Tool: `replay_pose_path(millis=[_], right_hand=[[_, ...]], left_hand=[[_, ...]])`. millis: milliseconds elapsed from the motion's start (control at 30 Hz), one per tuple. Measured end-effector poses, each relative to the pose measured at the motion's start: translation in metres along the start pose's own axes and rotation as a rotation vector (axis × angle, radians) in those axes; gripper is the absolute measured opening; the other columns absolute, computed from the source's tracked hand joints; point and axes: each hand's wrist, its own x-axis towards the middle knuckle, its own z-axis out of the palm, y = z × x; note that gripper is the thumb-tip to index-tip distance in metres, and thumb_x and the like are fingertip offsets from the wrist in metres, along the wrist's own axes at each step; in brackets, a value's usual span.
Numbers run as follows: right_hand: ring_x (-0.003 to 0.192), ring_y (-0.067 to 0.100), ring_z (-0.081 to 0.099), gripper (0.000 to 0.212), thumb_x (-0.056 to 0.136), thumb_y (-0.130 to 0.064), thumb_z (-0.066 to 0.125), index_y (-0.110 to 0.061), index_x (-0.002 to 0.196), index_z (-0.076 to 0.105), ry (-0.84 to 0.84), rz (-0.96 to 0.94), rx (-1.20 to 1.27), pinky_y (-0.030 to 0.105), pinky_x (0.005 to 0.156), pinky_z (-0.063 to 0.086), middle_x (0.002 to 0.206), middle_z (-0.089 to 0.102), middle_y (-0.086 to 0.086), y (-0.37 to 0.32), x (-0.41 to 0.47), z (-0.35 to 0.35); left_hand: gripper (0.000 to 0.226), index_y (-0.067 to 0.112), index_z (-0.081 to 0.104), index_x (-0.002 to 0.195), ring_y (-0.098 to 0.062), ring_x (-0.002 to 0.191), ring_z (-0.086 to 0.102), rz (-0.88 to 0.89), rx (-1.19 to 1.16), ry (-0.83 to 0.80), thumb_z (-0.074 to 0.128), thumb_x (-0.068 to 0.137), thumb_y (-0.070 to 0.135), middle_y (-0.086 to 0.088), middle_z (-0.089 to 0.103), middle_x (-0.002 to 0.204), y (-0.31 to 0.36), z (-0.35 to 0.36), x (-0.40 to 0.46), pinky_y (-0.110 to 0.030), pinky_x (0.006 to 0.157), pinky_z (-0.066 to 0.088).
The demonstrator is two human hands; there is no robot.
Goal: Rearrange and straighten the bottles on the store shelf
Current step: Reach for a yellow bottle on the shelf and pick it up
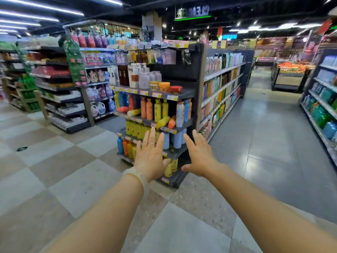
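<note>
A dark end-cap shelf unit (184, 93) stands ahead of me with several tiers of bottles. On its second tier a yellow bottle (162, 121) and an orange bottle (172, 122) lie tipped at the front edge. Further left on that tier another yellow bottle (134, 112) and an orange one (123, 109) lie on their sides. Other orange, yellow and pale blue bottles stand upright there. My left hand (150, 156) and my right hand (197, 154) are stretched out toward the unit, fingers spread, holding nothing. They appear short of the shelves and hide part of the lower tiers.
Jars (164, 86) sit on the top tier. A long shelf run (221, 88) extends back on the right side of the unit, an aisle beside it. More shelving (60, 99) stands to the left and at the far right (324, 106). Tiled floor lies between.
</note>
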Motion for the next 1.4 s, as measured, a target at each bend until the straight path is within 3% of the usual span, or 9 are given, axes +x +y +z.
replay_pose_path(millis=[400,767,1100,1400], right_hand=[[0.145,0.028,-0.011,0.104,0.077,-0.038,0.069,-0.022,0.146,-0.007,0.006,0.101,0.024,0.042,0.118,0.008,0.156,-0.015,0.009,0.087,0.205,0.016],[0.145,0.031,-0.003,0.101,0.078,-0.036,0.069,-0.021,0.146,-0.003,-0.089,0.029,0.058,0.042,0.116,0.013,0.157,-0.010,0.011,0.155,0.395,0.061],[0.144,0.031,0.000,0.098,0.079,-0.032,0.069,-0.021,0.146,-0.001,-0.174,-0.064,0.101,0.045,0.114,0.020,0.157,-0.006,0.010,0.129,0.527,0.133],[0.144,0.031,0.003,0.091,0.080,-0.026,0.067,-0.021,0.146,0.004,-0.135,0.050,0.151,0.045,0.113,0.024,0.158,-0.005,0.008,0.100,0.666,0.206]], left_hand=[[0.081,0.021,-0.003,0.147,-0.026,0.144,-0.016,0.116,-0.083,-0.049,0.048,0.089,0.047,-0.008,-0.021,0.155,0.002,0.077,0.214,-0.047,0.116,0.003],[0.080,0.023,-0.002,0.147,-0.027,0.145,-0.014,-0.012,-0.099,-0.119,0.049,0.089,0.046,-0.008,-0.021,0.155,-0.023,0.154,0.377,-0.048,0.117,0.006],[0.079,0.023,0.002,0.147,-0.025,0.145,-0.013,-0.123,-0.126,-0.169,0.050,0.089,0.046,-0.007,-0.020,0.156,-0.105,0.214,0.471,-0.046,0.117,0.004],[0.093,0.026,-0.001,0.147,-0.025,0.145,-0.014,0.037,-0.135,-0.321,0.060,0.080,0.050,-0.005,-0.022,0.155,-0.218,0.274,0.590,-0.046,0.117,0.003]])
